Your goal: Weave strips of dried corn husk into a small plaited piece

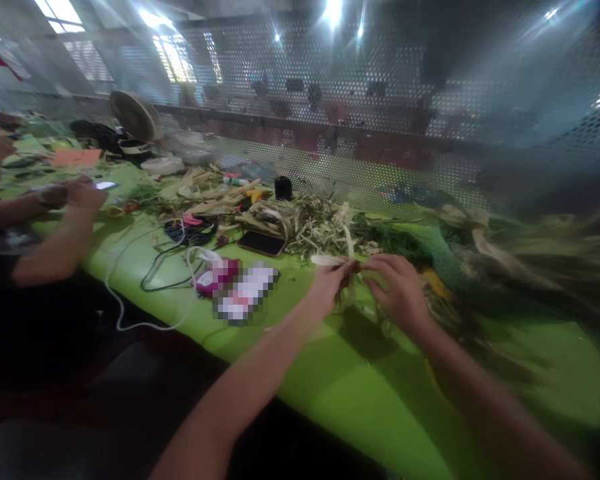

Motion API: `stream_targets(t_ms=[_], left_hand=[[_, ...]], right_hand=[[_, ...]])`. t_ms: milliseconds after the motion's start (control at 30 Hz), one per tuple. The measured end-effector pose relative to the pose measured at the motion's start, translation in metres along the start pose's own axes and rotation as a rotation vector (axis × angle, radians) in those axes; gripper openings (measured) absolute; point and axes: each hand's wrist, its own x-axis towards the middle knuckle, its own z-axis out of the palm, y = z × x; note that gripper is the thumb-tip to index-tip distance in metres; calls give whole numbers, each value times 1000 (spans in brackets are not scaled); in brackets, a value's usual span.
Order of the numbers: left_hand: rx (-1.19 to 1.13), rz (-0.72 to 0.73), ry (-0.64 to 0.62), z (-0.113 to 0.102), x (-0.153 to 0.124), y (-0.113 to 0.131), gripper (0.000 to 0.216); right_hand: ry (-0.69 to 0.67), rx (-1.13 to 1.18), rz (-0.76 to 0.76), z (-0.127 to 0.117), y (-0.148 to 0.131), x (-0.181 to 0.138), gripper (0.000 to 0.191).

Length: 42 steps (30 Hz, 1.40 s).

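Note:
Both my hands meet over the green table (350,393), just in front of a heap of dried husks and leaves (310,223). My left hand (330,283) is closed in a pinch on a pale husk strip (330,260) that sticks out to the left. My right hand (397,290) is curled shut on the same bundle of husk strips, fingers touching the left hand's fingertips. Loose strips hang below the hands.
A dark phone (261,243) lies near the heap. Black and white cables (175,267), a pink item (217,275) and a black cup (283,188) lie to the left. Another person's arms (55,227) rest at the far left. A perforated screen (380,133) stands behind the table.

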Motion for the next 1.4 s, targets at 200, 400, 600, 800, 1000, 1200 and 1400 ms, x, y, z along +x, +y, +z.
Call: stream_targets(t_ms=[200, 400, 600, 800, 1000, 1200, 1400], left_hand=[[-187, -52, 3, 8, -6, 8, 25], [-56, -40, -33, 4, -6, 8, 28], [253, 193, -51, 8, -10, -3, 13], [158, 157, -71, 9, 3, -14, 9], [198, 154, -25, -7, 7, -8, 21], [-29, -57, -36, 4, -3, 6, 25], [-116, -161, -189, 5, -10, 14, 27]], right_hand=[[-63, -104, -126, 6, -6, -5, 29], [-14, 11, 15, 4, 0, -2, 23], [-36, 180, 66, -1, -17, 1, 29], [-73, 209, -39, -6, -30, 1, 11], [15, 244, 97, -13, -14, 4, 10], [23, 127, 78, -7, -3, 1, 13], [18, 29, 18, -1, 2, -3, 14]])
